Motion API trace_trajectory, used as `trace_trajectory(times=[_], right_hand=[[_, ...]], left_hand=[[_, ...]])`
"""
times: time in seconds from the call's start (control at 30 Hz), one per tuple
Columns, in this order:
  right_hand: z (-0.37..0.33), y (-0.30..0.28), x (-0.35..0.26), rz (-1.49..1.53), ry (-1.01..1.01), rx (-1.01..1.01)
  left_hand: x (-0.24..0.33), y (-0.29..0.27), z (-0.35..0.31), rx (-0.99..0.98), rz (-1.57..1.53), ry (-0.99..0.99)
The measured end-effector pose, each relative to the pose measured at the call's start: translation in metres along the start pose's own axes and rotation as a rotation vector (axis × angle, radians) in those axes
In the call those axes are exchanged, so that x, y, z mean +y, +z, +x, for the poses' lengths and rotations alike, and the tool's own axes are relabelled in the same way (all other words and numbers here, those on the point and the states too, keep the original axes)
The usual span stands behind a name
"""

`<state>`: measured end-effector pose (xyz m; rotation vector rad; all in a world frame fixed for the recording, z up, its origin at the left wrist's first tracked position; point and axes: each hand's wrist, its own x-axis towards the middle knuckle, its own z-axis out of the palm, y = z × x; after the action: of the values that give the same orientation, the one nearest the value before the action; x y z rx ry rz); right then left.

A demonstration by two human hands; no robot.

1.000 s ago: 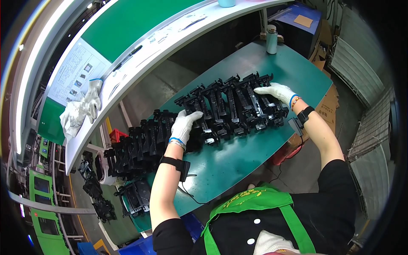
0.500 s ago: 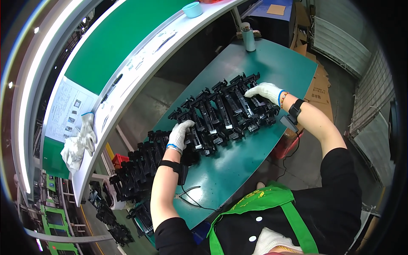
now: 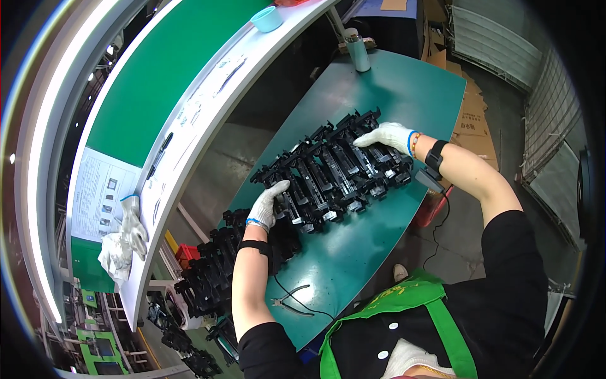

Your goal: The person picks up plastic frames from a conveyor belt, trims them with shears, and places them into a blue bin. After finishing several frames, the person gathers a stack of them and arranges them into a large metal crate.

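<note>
A slanting row of several long black plastic frames (image 3: 331, 174) stands side by side on the green table (image 3: 410, 82). My left hand (image 3: 266, 203), in a white knit glove, holds the row's left end, its fingers bent over the end frame. At the other end my right hand (image 3: 386, 136), gloved the same way, reaches over the last frames with the fingers curled onto them. Both sets of fingertips are partly hidden among the dark parts. Behind my left forearm lies a second row of similar black frames (image 3: 214, 259).
Pliers (image 3: 293, 307) with dark handles lie near the table's front edge. A pale green bottle (image 3: 358, 52) stands at the far end. A raised white shelf (image 3: 189, 136) along the left carries a pen (image 3: 161, 151), white gloves (image 3: 129, 234) and a light blue bowl (image 3: 266, 20).
The frames stand closer together and more evenly lined up. My right hand has shifted slightly left over the row, while my left hand keeps its place at the other end.
</note>
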<state>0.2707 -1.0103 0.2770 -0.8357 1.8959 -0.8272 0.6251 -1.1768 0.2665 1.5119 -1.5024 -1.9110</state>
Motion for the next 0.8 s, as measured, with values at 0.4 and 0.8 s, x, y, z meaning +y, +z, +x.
trace_trajectory(times=[0.4,0.8], right_hand=[[0.008,-0.008,0.013,0.216,-0.025,-0.228],[0.017,-0.024,0.013,0.053,0.107,-0.223]], left_hand=[[-0.031,0.004,-0.021,0.001,-0.073,-0.052],[-0.049,0.001,-0.050,-0.046,-0.225,-0.073]])
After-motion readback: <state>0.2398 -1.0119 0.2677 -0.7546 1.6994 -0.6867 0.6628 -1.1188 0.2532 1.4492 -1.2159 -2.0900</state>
